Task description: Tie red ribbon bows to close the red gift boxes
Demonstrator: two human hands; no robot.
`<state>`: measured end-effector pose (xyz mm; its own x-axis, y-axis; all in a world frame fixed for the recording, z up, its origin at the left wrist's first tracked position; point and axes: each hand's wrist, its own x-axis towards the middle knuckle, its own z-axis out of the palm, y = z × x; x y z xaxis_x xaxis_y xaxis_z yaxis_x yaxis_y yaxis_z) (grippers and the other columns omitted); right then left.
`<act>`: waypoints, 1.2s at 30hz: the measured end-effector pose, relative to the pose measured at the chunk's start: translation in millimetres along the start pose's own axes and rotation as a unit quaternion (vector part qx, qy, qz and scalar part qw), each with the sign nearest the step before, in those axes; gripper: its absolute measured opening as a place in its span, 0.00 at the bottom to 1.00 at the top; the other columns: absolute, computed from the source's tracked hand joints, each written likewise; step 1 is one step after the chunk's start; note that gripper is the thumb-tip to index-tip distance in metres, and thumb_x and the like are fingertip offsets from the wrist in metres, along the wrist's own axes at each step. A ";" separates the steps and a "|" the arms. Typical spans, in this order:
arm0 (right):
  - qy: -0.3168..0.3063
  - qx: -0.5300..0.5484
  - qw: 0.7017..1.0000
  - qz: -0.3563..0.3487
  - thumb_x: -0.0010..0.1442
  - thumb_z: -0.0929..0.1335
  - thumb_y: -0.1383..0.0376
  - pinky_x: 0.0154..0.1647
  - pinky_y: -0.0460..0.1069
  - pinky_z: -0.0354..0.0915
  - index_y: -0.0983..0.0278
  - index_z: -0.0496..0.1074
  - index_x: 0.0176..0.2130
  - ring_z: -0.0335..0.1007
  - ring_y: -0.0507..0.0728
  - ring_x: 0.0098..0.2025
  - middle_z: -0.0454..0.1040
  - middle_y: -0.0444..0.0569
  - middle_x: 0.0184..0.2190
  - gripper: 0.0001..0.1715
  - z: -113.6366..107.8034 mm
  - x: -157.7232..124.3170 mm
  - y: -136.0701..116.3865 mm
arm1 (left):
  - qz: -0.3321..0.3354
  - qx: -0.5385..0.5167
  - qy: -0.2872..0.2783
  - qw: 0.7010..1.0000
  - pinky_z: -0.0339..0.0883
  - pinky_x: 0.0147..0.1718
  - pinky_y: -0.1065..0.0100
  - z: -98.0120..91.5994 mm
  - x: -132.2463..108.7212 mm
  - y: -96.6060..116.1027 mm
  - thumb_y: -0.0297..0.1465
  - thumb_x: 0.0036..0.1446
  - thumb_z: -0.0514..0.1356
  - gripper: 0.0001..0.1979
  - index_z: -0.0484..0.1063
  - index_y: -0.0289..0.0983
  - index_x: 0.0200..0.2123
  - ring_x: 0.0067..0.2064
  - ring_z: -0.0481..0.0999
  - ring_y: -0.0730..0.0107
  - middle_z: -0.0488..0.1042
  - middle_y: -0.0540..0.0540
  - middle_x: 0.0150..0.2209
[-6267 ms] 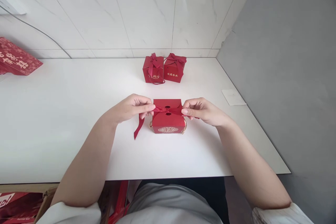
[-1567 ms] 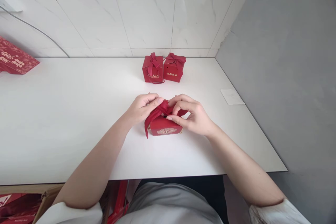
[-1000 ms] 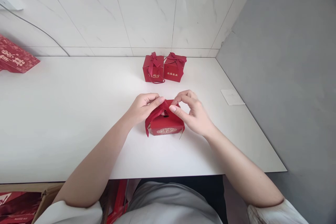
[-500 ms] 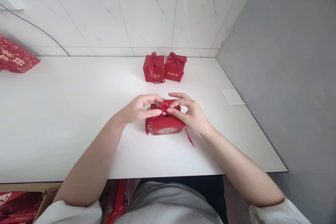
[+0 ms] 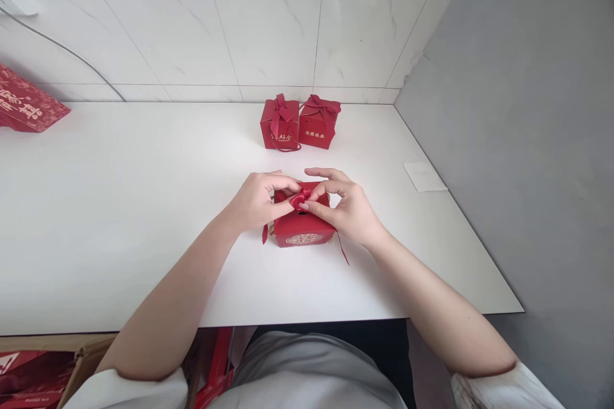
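Note:
A small red gift box (image 5: 302, 231) with gold print on its front stands on the white table (image 5: 119, 204) in front of me. A red ribbon (image 5: 300, 197) is bunched on its top, and its loose ends hang down the left and right sides. My left hand (image 5: 259, 199) pinches the ribbon from the left with thumb and forefinger. My right hand (image 5: 343, 208) pinches it from the right, its other fingers spread above the box.
Two finished red boxes with ribbon bows (image 5: 300, 123) stand side by side near the tiled wall. A red printed bag (image 5: 29, 108) lies at the far left. A white card (image 5: 425, 176) rests near the grey right wall. A carton of red items (image 5: 43, 374) sits below the table edge.
Both hands have drawn closer over the box top, and the ribbon has gone from two stretched ends to a small bunched knot. The hanging right tail has shortened a little.

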<state>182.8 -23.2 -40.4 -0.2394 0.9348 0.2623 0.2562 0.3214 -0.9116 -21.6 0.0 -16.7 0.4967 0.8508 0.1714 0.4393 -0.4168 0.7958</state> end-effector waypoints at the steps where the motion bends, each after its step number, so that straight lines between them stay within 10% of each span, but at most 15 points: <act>1: 0.001 -0.009 1.000 -0.006 0.56 0.75 0.61 0.59 0.59 0.65 0.58 0.77 0.28 0.65 0.62 0.62 0.73 0.51 0.55 0.07 0.2 -0.2 -0.8 | 0.018 0.018 -0.008 1.000 0.70 0.52 0.57 -1.5 -0.2 -0.2 0.32 0.57 0.61 0.07 0.80 0.39 0.31 0.39 0.79 0.65 0.81 0.47 0.39; 5: 0.016 -0.014 0.999 -0.024 0.56 0.75 0.63 0.58 0.59 0.65 0.60 0.71 0.31 0.69 0.62 0.59 0.74 0.51 0.53 0.09 1.5 -0.5 -1.9 | 0.075 0.058 -0.076 0.993 0.46 0.69 0.50 -8.8 -0.4 -1.2 0.32 0.57 0.62 0.05 0.80 0.41 0.34 0.47 0.78 0.61 0.81 0.47 0.39; 9: 0.016 -0.008 0.999 -0.028 0.56 0.74 0.64 0.59 0.59 0.64 0.59 0.70 0.35 0.69 0.61 0.59 0.74 0.51 0.52 0.09 2.2 0.3 -1.1 | 0.047 0.005 -0.101 0.994 0.42 0.69 0.49 -10.0 0.7 -2.4 0.38 0.60 0.62 0.09 0.81 0.42 0.34 0.50 0.77 0.59 0.81 0.47 0.38; 16: 0.046 -0.030 0.995 -0.082 0.58 0.74 0.64 0.55 0.59 0.68 0.59 0.72 0.31 0.70 0.61 0.57 0.75 0.51 0.51 0.07 5.8 -3.3 2.2 | -0.043 -0.081 -0.084 0.992 0.64 0.59 0.55 -6.7 2.5 -4.9 0.42 0.65 0.57 0.19 0.82 0.42 0.30 0.53 0.75 0.57 0.81 0.44 0.42; 24: -0.008 -0.142 0.949 -0.282 0.64 0.70 0.68 0.56 0.59 0.69 0.57 0.75 0.34 0.69 0.60 0.55 0.73 0.50 0.54 0.06 -3.7 -2.5 2.4 | -0.043 -0.048 -0.074 0.995 0.51 0.66 0.55 -7.8 2.2 -0.3 0.40 0.65 0.56 0.17 0.82 0.43 0.29 0.37 0.77 0.68 0.79 0.51 0.29; 31: -0.075 -0.211 0.927 -0.302 0.67 0.66 0.69 0.58 0.63 0.68 0.54 0.78 0.40 0.66 0.63 0.61 0.71 0.48 0.59 0.11 -12.3 -3.7 -4.4 | -0.051 -0.046 -0.101 0.993 0.58 0.63 0.53 -9.3 0.8 3.1 0.41 0.64 0.57 0.21 0.74 0.40 0.21 0.26 0.69 0.73 0.69 0.54 0.19; 36: -0.113 -0.203 0.927 -0.296 0.66 0.66 0.69 0.63 0.64 0.64 0.55 0.79 0.41 0.61 0.63 0.66 0.67 0.48 0.63 0.13 -18.8 -3.1 -6.6 | -0.057 -0.046 -0.129 0.989 0.68 0.55 0.57 -13.0 -1.0 3.5 0.41 0.58 0.64 0.10 0.82 0.43 0.30 0.40 0.77 0.65 0.80 0.48 0.35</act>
<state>199.4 -25.4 -29.3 -0.6281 0.5363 0.5638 0.3384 0.8407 -0.4227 -30.3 1.9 -6.5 0.6275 0.7757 -0.0677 0.4395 -0.2811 0.8531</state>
